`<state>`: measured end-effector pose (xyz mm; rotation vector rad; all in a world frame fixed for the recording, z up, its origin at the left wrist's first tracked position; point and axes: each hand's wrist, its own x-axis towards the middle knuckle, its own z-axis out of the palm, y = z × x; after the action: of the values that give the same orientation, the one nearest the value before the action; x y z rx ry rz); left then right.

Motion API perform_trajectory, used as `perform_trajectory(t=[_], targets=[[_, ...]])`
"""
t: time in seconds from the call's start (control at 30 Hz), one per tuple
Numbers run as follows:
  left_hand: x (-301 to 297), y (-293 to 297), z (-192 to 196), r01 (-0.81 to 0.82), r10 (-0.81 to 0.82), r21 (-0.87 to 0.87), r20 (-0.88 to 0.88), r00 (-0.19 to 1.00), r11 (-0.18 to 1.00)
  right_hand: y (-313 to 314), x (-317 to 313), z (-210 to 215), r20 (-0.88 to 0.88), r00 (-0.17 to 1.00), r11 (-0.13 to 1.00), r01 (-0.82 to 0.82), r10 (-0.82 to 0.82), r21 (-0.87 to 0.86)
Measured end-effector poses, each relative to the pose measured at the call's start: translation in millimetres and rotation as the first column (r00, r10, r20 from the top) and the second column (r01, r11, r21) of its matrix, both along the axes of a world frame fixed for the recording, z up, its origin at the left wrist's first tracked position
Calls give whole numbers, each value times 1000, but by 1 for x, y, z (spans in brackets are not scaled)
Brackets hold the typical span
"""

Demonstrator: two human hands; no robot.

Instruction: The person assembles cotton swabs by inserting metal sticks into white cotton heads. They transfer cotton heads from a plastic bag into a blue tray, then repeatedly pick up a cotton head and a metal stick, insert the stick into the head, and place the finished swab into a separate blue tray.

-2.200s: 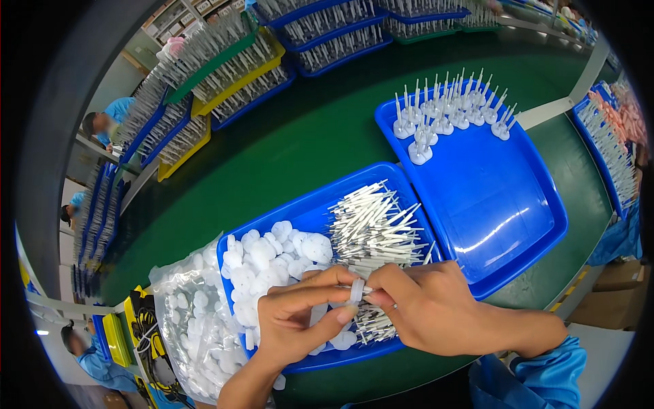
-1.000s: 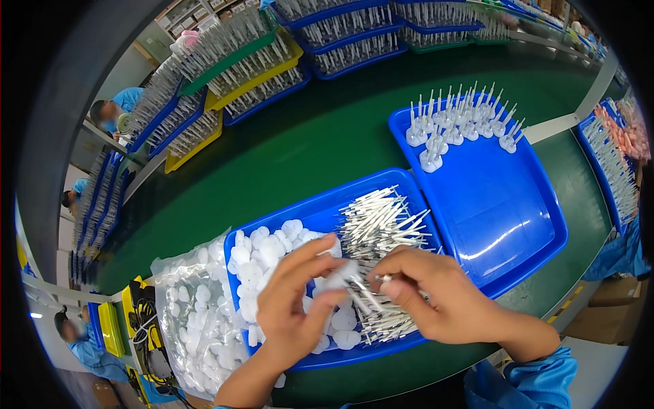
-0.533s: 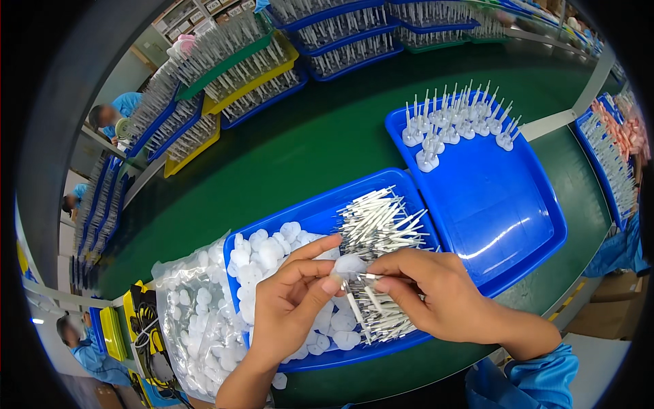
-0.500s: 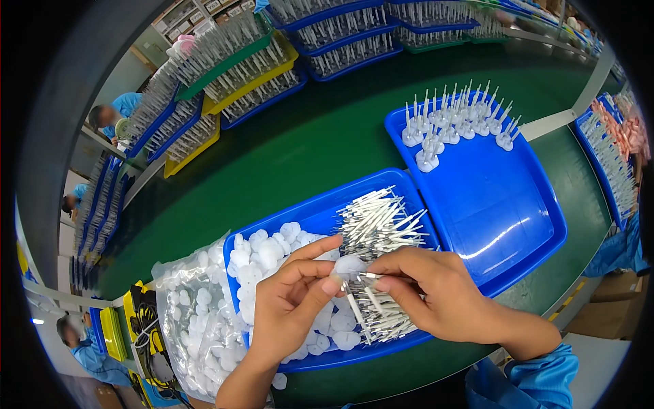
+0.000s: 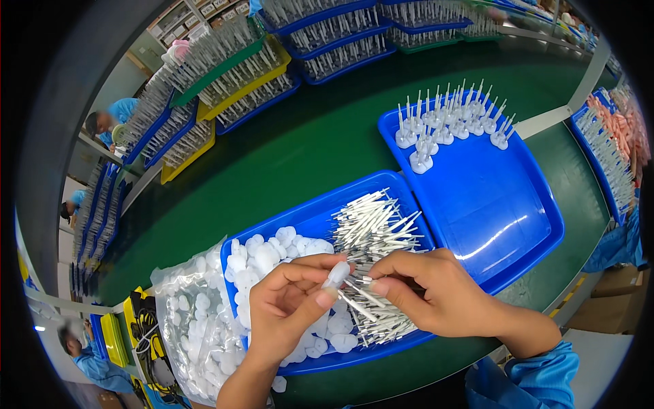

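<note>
At the lower centre of the frame, the left hand (image 5: 289, 310) pinches a small white cap (image 5: 337, 274) between thumb and forefinger, its other fingers curled beneath. Just to its right, the right hand (image 5: 436, 293) is closed on a thin white stick (image 5: 364, 294), fingertips tight on one end, the stick slanting down to the left under the cap; whether stick and cap touch cannot be told. Both hands hover over the near tray (image 5: 306, 221), a blue one that lies on the green desk (image 5: 300, 143). In the tray's left part sits a heap of white caps (image 5: 262, 255); in its right part lies a pile of sticks (image 5: 375, 228), partly under the right hand. At the lower left, touching the tray's left end, a clear bag (image 5: 191, 320) holds more caps. To the upper right, a second blue tray (image 5: 497, 198) overlaps the first tray's far corner and carries upright assembled pieces (image 5: 449, 126) clustered along its far edge. Racks of similar pieces (image 5: 231, 75) line the upper left. A person in blue (image 5: 112, 119) sits at the far left.
</note>
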<state>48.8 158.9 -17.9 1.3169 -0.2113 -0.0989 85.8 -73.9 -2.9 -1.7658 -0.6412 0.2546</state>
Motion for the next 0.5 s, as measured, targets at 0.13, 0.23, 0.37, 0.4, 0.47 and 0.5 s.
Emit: perform_trajectory(t=[0.13,0.23,0.37,0.4,0.47,0.5], targets=[[0,1,-2,2,-2,-10,18,1000,1000,-1,1,1,-26,1000,1000,-13,13,11],[0,0,-4,-10,9,11,51,999,1000,1,0,-5,-24,1000,998,19,-17,63],[-1,-1,-4,-9,8,18,53,999,1000,0,0,-4,-88,996,1000,13,-10,27],[-1,-1,-5,-18,12,64,87,996,998,0,-1,-3,-87,996,1000,10,-9,2],[-3,-3,-7,-40,15,156,156,988,987,1,-2,-2,-58,998,1000,3,-4,-20],[-4,-4,-7,-41,8,178,179,984,983,3,-3,-2,-31,1000,1000,1,-1,-17]])
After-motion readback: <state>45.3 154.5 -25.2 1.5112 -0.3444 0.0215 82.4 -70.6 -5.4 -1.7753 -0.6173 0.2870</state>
